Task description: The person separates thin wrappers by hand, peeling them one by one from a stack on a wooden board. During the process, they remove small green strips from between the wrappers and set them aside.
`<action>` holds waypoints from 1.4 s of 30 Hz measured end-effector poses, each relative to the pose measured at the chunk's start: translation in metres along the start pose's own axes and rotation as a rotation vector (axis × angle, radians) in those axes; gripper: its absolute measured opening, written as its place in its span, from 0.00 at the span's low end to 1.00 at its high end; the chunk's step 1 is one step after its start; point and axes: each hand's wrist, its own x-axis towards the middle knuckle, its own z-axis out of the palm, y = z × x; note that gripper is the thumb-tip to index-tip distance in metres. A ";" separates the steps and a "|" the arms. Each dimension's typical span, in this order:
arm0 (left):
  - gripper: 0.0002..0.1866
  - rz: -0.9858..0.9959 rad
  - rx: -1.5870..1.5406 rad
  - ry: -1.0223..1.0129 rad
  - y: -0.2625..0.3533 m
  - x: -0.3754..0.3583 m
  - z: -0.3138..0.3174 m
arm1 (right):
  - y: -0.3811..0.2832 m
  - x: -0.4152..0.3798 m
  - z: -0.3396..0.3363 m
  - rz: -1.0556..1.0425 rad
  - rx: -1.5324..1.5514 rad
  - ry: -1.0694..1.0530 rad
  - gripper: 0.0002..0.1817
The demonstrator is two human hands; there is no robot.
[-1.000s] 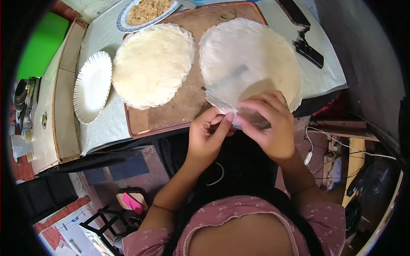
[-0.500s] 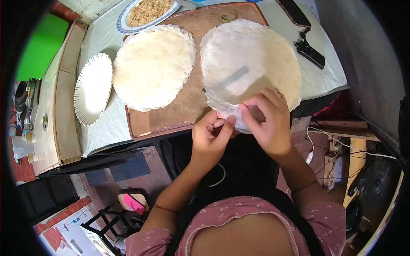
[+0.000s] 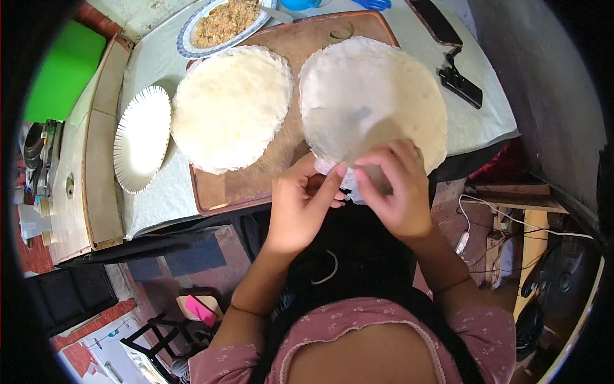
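Observation:
Two round stacks of thin pale sheets lie on a brown wooden board (image 3: 236, 189). My left hand (image 3: 304, 201) pinches the near edge of the right stack (image 3: 384, 89) between thumb and fingers. Close beside it, my right hand (image 3: 396, 185) is over the same edge, thumb and forefinger curved toward each other; whether it holds the sheet is blurred. The near edge looks thin, lifted and wrinkled between the hands. The left stack (image 3: 230, 109) lies flat, untouched.
A white fluted plate (image 3: 142, 141) sits at the left. Behind the board are a blue-rimmed plate (image 3: 185, 40) of crumbly filling with a utensil, and a blue object (image 3: 300, 4). A black phone-like device (image 3: 435, 22) and black clamp (image 3: 460, 86) lie at the back right.
My left hand has moved slightly left, still at the sheet's near edge. My right hand has shifted slightly left and down. The table and its items appear slightly lower in view.

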 end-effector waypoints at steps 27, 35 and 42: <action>0.07 0.084 0.192 -0.009 -0.003 0.011 -0.017 | 0.002 0.004 0.010 0.022 0.042 0.081 0.06; 0.12 0.191 0.069 -0.013 -0.026 0.016 -0.009 | -0.003 0.006 0.000 0.189 0.272 -0.081 0.05; 0.09 0.274 0.370 0.021 -0.014 0.010 -0.014 | 0.002 0.001 0.005 0.164 0.180 -0.008 0.05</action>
